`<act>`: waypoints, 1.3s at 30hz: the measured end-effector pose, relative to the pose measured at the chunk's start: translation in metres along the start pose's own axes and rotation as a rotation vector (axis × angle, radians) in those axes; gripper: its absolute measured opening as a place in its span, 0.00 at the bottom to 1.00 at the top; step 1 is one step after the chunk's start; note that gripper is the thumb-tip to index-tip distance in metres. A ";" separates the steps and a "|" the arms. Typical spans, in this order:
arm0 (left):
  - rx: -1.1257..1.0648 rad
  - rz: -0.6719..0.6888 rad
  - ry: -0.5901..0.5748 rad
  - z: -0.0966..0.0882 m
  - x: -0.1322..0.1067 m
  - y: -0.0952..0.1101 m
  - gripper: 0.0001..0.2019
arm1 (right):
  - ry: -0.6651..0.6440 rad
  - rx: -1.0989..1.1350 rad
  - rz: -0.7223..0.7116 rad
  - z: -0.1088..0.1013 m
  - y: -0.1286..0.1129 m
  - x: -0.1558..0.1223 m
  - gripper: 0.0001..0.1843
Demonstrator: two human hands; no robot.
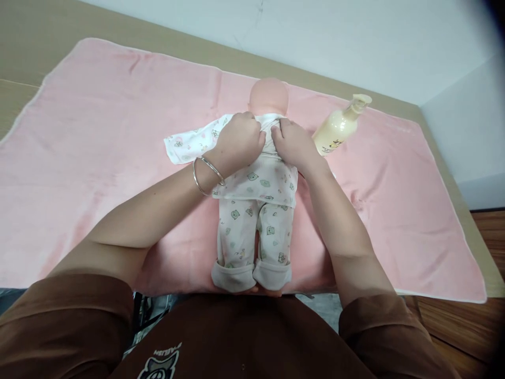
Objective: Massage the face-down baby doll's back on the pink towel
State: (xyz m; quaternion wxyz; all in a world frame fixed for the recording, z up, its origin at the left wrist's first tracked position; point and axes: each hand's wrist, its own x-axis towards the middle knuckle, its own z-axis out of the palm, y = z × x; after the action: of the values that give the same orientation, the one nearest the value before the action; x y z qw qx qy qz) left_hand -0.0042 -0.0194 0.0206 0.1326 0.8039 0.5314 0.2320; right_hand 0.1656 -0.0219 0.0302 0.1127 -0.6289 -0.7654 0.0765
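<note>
A baby doll (pixel 269 96) lies on the pink blanket, its bald head pointing away from me and its face not visible. It wears a white printed baby shirt (pixel 260 181) and matching trousers (pixel 236 231) with cuffs turned up. My left hand (pixel 242 138) is closed on the shirt fabric near the doll's upper body, at the left. On the other side my right hand (pixel 295 141) pinches the same shirt close to the neck. One sleeve (pixel 193 143) stretches flat to the left. The doll's arms are hidden.
The pink blanket (pixel 118 121) covers much of the wooden table (pixel 130 26). A pale yellow pump bottle (pixel 339 126) lies tilted on the blanket, just beyond my right hand. Behind the table stands a white wall (pixel 315 42).
</note>
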 end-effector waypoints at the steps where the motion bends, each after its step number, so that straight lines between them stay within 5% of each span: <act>1: -0.008 -0.009 -0.004 -0.001 0.000 0.000 0.15 | -0.005 0.008 0.002 0.001 0.000 0.000 0.31; 13: 0.023 -0.001 -0.021 0.014 0.014 -0.017 0.17 | 0.026 -0.181 -0.062 0.002 -0.029 -0.024 0.27; 27: -0.009 -0.101 -0.009 0.019 0.014 -0.019 0.23 | 0.038 0.048 0.152 0.012 -0.008 0.004 0.30; 39: -0.057 -0.156 0.068 0.022 0.012 -0.017 0.18 | 0.053 0.015 0.155 0.017 -0.006 0.004 0.29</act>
State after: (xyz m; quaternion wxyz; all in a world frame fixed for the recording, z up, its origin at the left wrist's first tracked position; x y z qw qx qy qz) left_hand -0.0024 -0.0011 -0.0037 0.1549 0.7477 0.5896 0.2632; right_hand 0.1547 -0.0187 0.0160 0.1312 -0.6873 -0.7105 0.0742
